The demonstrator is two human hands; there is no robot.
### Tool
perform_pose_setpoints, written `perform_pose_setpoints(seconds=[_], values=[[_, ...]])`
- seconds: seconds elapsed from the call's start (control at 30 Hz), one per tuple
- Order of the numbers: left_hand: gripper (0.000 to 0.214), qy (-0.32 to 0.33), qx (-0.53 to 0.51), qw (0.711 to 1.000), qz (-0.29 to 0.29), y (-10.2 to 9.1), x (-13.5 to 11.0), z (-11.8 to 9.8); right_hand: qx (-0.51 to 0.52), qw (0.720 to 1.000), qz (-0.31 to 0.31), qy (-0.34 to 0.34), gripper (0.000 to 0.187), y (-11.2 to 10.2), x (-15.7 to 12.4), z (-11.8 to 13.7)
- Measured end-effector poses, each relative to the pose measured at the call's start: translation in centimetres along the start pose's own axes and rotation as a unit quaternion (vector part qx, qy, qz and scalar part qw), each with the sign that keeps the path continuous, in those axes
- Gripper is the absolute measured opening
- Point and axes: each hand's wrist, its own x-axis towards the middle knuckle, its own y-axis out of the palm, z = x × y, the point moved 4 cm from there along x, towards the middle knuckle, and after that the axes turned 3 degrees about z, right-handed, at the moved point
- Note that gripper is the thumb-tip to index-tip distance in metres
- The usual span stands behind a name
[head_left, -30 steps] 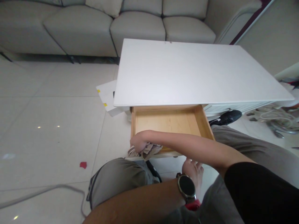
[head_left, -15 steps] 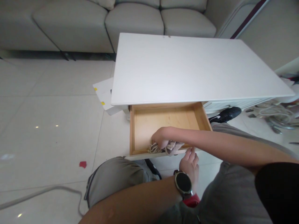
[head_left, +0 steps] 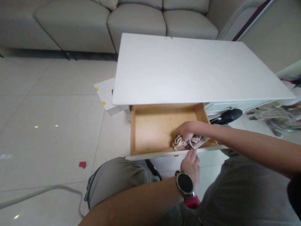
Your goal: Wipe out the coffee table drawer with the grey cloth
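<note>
A wooden drawer (head_left: 150, 128) stands pulled out from under a white coffee table (head_left: 188, 69). My right hand (head_left: 185, 131) reaches across from the right and presses a crumpled beige cloth (head_left: 185, 142) onto the drawer's floor near its front right corner, fingers closed on the cloth. My left hand (head_left: 191, 166), with a dark watch (head_left: 185, 185) on the wrist, touches the underside of the drawer's white front edge with its fingers together; what they grip is hidden. My knees in grey trousers sit just in front of the drawer.
A grey sofa (head_left: 117, 22) runs behind the table. White papers with yellow tags (head_left: 104, 94) lie on the tiled floor left of the table. A black shoe (head_left: 227, 116) and coiled cables (head_left: 277, 119) lie at the right. A grey cord (head_left: 42, 193) crosses the floor at lower left.
My right hand has swept the cloth from the drawer's front left edge rightward along the drawer floor to its front right. My left hand has stayed at the drawer front.
</note>
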Motion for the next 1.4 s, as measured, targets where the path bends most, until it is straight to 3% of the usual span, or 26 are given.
perform_pose_setpoints(seconds=[0.07, 0.13, 0.2, 0.27, 0.4, 0.5, 0.67, 0.8, 0.93, 1.03, 1.4], values=[[0.087, 0.010, -0.086, 0.996, 0.010, 0.4, -0.1, 0.4, -0.042, 0.997, -0.067, 0.013, 0.024, -2.0, -1.1, -0.9], [0.090, 0.014, -0.076, 0.997, 0.000, 0.5, -0.2, 0.7, -0.086, 0.982, -0.167, 0.015, 0.029, -3.8, -1.7, -1.8], [0.092, 0.031, 0.026, 0.999, -0.022, 0.3, -0.1, 0.5, -0.107, 0.960, -0.259, 0.007, 0.036, -4.2, -1.4, -2.7], [0.088, 0.079, 0.177, 0.981, -0.019, 0.1, 0.2, -0.4, -0.123, 0.946, -0.299, 0.012, 0.047, -3.0, -0.1, -4.0], [0.060, 0.177, 0.402, 0.898, 0.031, -0.6, 0.7, -2.9, -0.138, 0.951, -0.272, 0.043, 0.081, 1.9, 4.0, -7.4], [0.057, 0.169, 0.506, 0.846, 0.017, -1.7, 0.6, -4.6, -0.137, 0.947, -0.281, 0.068, 0.090, 4.0, 5.3, -10.1], [0.057, 0.103, 0.566, 0.818, 0.004, -3.1, 0.1, -5.7, -0.103, 0.938, -0.300, 0.140, 0.082, 3.6, 4.0, -14.7], [0.056, 0.099, 0.584, 0.806, 0.001, -3.6, 0.0, -5.7, -0.105, 0.936, -0.302, 0.145, 0.080, 2.9, 3.8, -16.0], [0.057, 0.094, 0.583, 0.807, -0.007, -3.6, 0.0, -5.9, -0.116, 0.934, -0.313, 0.129, 0.082, 2.0, 4.9, -14.4], [0.058, 0.091, 0.587, 0.805, 0.005, -3.5, 0.0, -5.9, -0.128, 0.936, -0.312, 0.097, 0.081, 0.9, 5.6, -11.7], [0.052, 0.087, 0.584, 0.806, 0.039, -4.0, -0.2, -6.7, -0.148, 0.933, -0.326, -0.043, 0.091, -4.5, 11.0, 4.4]])
